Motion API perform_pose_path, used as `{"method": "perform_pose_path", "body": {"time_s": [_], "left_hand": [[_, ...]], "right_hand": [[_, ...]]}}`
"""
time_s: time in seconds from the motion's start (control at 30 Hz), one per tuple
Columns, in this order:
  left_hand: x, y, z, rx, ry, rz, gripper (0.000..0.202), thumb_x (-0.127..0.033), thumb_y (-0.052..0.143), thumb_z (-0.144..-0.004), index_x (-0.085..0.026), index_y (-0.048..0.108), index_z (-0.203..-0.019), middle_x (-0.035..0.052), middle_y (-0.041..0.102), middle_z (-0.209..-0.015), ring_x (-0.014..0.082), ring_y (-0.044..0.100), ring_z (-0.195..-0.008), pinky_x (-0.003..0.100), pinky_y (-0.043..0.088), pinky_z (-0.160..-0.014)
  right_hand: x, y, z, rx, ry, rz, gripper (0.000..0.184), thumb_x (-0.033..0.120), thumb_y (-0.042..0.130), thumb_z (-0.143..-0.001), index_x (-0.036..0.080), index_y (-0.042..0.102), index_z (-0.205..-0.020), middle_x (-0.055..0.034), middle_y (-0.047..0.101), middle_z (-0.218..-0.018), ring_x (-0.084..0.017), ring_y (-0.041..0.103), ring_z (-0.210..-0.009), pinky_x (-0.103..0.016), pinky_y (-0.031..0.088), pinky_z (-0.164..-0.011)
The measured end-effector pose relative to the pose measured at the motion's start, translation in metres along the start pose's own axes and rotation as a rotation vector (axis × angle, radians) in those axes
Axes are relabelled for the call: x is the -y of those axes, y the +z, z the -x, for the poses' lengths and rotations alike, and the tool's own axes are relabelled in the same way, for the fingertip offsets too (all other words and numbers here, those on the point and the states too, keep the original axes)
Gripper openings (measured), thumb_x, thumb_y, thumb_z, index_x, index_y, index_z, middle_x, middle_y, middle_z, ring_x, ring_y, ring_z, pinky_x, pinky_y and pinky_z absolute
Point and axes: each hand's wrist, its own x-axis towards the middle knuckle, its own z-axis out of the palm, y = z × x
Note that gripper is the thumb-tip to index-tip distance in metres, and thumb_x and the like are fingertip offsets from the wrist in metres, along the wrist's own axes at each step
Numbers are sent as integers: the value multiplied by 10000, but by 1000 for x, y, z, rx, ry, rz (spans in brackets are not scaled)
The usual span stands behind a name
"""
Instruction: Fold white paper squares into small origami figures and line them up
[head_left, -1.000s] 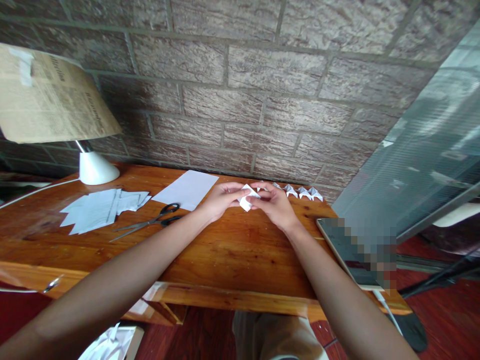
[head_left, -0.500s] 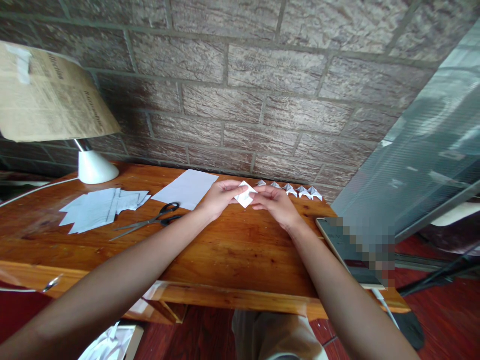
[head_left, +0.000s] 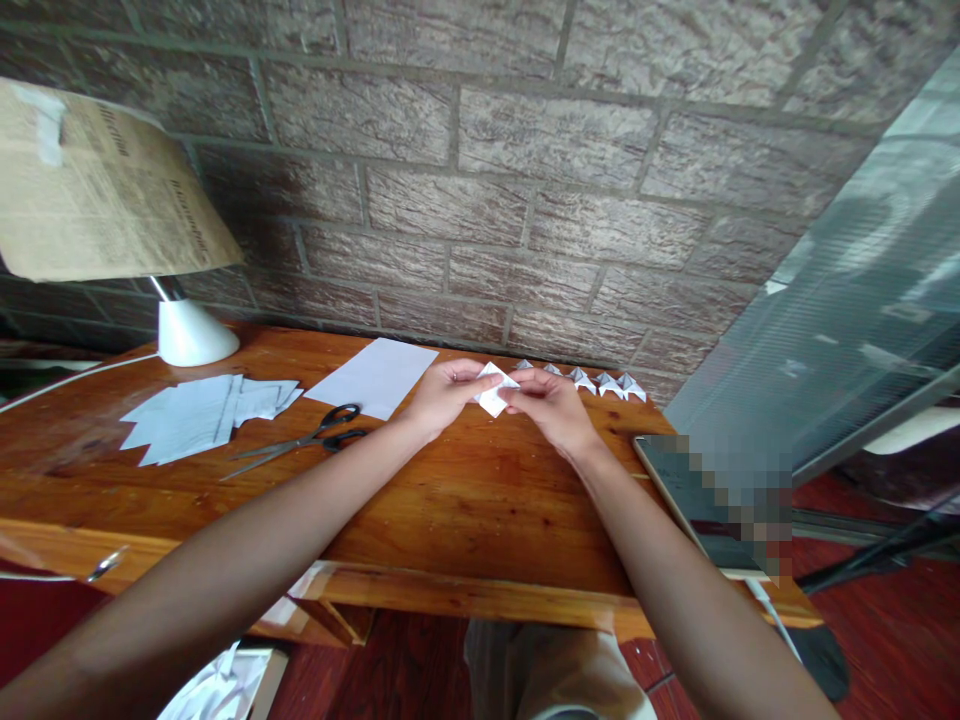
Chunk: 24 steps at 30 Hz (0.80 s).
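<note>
Between my two hands is a small folded paper square (head_left: 493, 398), white and turned with one corner toward me, held above the table. My left hand (head_left: 448, 397) pinches its left side, thumb on top. On the other side, my right hand (head_left: 551, 405) grips the right edge between thumb and fingers. Behind my right hand, several folded paper pieces (head_left: 583, 381) with pointed tops stand in a row near the wall. A plain white sheet (head_left: 373, 377) lies left of my left hand, and black-handled scissors (head_left: 307, 438) rest just in front of it.
Cut paper pieces (head_left: 191, 415) lie in a loose pile on the left of the wooden table (head_left: 480, 510). Behind them stands a white lamp (head_left: 196, 335) with a paper shade. A tablet (head_left: 697, 490) with a cable lies at the right edge. A brick wall (head_left: 480, 220) rises behind.
My hands stay in nearly the same place, still holding the paper square. My right thumb has shifted slightly toward the paper's right edge, showing more of its face.
</note>
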Motion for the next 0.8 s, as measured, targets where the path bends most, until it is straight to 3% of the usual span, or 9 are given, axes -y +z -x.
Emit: {"method": "perform_pose_path", "body": {"time_s": [0.2,0.4,0.63,0.8], "left_hand": [[4,0,-2,-30,71,17,263,-377,810,-629,-155,693,-709,2,671,-722,113,565,-674,245,419,-650],[12,-1,-5,-37,-8,94,356,-500,734,-697,-154,652,-701,-11,612,-666,109,534,-625,247,415,-624],[7,0,-3,-23,121,-157,407,-538,649,-770,-148,617,-659,-21,573,-597,103,503,-580,232,382,-574],[5,-2,-4,71,101,-133,343,-439,750,-696,-142,695,-858,43,714,-842,166,634,-778,283,468,-745]], "right_hand": [[1,2,3,100,51,-25,298,298,814,-639,176,701,-886,-20,734,-825,-130,646,-715,-248,500,-668],[-2,6,2,106,53,-60,329,279,826,-607,166,691,-885,-1,716,-760,-116,619,-664,-256,480,-684],[-3,8,1,102,84,-78,346,253,838,-559,162,690,-858,14,700,-718,-101,587,-626,-232,455,-626],[-6,1,0,57,115,-62,327,254,825,-577,163,699,-865,-3,714,-778,-116,617,-684,-240,469,-651]]}}
